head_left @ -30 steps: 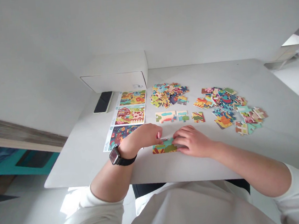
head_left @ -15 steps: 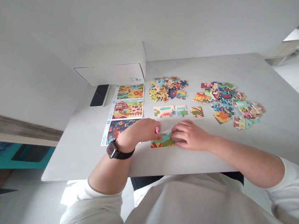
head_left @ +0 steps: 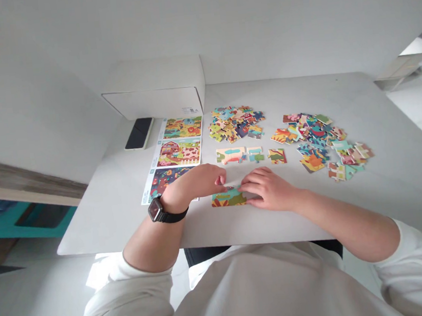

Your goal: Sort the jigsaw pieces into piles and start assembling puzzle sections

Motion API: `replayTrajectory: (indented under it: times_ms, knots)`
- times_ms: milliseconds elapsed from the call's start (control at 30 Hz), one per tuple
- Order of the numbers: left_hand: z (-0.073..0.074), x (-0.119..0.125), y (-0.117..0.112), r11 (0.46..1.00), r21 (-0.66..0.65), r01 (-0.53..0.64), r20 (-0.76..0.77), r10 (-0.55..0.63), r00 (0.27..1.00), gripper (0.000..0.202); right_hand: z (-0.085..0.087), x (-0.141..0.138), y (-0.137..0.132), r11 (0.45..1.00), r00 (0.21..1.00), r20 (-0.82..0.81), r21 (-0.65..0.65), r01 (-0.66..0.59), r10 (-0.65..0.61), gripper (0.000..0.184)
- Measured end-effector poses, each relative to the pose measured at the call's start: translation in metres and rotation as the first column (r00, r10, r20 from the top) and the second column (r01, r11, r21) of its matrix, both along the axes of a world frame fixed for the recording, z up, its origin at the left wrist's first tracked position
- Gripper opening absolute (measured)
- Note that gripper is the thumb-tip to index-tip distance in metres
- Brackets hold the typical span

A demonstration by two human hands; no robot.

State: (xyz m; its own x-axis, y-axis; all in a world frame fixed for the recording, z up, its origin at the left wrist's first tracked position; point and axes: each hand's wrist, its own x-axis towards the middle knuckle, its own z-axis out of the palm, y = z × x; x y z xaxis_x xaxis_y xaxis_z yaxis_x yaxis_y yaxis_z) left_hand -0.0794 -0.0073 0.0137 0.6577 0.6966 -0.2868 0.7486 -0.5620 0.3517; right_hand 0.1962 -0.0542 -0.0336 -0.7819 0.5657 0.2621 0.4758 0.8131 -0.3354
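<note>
A joined strip of jigsaw puzzle pieces [head_left: 228, 199], with green bushes and a light-blue ground, lies flat near the table's front edge. My left hand [head_left: 203, 181], with a black watch on its wrist, curls its fingers at the strip's upper left edge. From the other side my right hand [head_left: 267, 188] closes bent fingers on the strip's right end; its fingertips cover part of that end. Just beyond lie a joined pink-and-blue puzzle section [head_left: 231, 155], a small blue-and-green pair [head_left: 256, 155] and a green-and-brown piece [head_left: 277, 156].
Loose puzzle pieces are heaped at the back [head_left: 234, 123] and in a second heap [head_left: 316, 139] on the right. A picture sheet [head_left: 179, 152] lies left, partly under my left forearm. Near it are a phone [head_left: 139, 133] and a white box [head_left: 152, 103] against the wall.
My left fingers have lifted slightly, so more of the strip's upper left shows. My right hand has hardly moved. The whole view has shifted slightly.
</note>
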Motion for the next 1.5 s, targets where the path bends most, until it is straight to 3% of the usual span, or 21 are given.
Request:
replayTrajectory:
  times_ms: [167, 267, 400, 500, 567, 667, 800, 867, 1000, 1167, 1333, 1500]
  knots:
    - [-0.001, 0.003, 0.002, 0.997, 0.001, -0.072, -0.010, 0.072, 0.997, 0.020, 0.002, 0.001, 0.002, 1.000, 0.999, -0.033, 0.020, 0.011, -0.010, 0.029]
    - [0.002, 0.005, 0.003, 0.986, 0.089, -0.143, 0.058, 0.138, 0.989, 0.024, 0.006, 0.003, 0.006, 0.999, 0.997, -0.061, 0.029, 0.045, -0.043, 0.025]
    - [0.003, 0.005, 0.005, 0.956, 0.236, -0.175, 0.169, 0.137, 0.976, 0.028, 0.012, 0.016, 0.015, 0.995, 0.992, -0.081, -0.005, 0.097, -0.097, 0.019]
    - [0.004, 0.004, 0.007, 0.942, 0.271, -0.197, 0.218, 0.140, 0.966, 0.029, 0.020, 0.039, 0.029, 0.974, 0.968, -0.109, -0.043, 0.221, -0.225, 0.014]
    - [0.005, 0.004, 0.007, 0.935, 0.274, -0.227, 0.241, 0.162, 0.957, 0.029, 0.026, 0.063, 0.042, 0.921, 0.904, -0.174, -0.066, 0.384, -0.389, 0.017]
    - [0.007, 0.004, 0.007, 0.913, 0.303, -0.273, 0.275, 0.190, 0.942, 0.029, 0.034, 0.099, 0.058, 0.788, 0.749, -0.257, -0.093, 0.609, -0.610, 0.019]
    - [0.008, 0.003, 0.008, 0.880, 0.333, -0.340, 0.300, 0.243, 0.923, 0.028, 0.039, 0.129, 0.069, 0.699, 0.662, -0.249, -0.107, 0.707, -0.707, 0.022]
    - [0.008, 0.002, 0.008, 0.865, 0.334, -0.374, 0.292, 0.283, 0.914, 0.027, 0.039, 0.132, 0.069, 0.706, 0.675, -0.226, -0.100, 0.702, -0.703, 0.022]
    - [0.008, 0.002, 0.010, 0.863, 0.324, -0.389, 0.265, 0.312, 0.912, 0.026, 0.036, 0.122, 0.066, 0.785, 0.781, -0.087, -0.130, 0.606, -0.618, 0.019]
    - [0.007, 0.002, 0.011, 0.883, 0.298, -0.361, 0.241, 0.296, 0.924, 0.026, 0.031, 0.092, 0.048, 0.902, 0.940, 0.133, -0.269, 0.339, -0.313, 0.022]
    - [0.006, 0.002, 0.012, 0.889, 0.292, -0.354, 0.255, 0.284, 0.924, 0.027, 0.027, 0.066, 0.027, 0.938, 0.939, 0.285, -0.229, 0.261, -0.191, 0.045]
    - [0.007, 0.003, 0.011, 0.887, 0.278, -0.369, 0.258, 0.301, 0.918, 0.027, 0.028, 0.075, 0.027, 0.942, 0.944, 0.303, -0.258, 0.215, -0.132, 0.038]
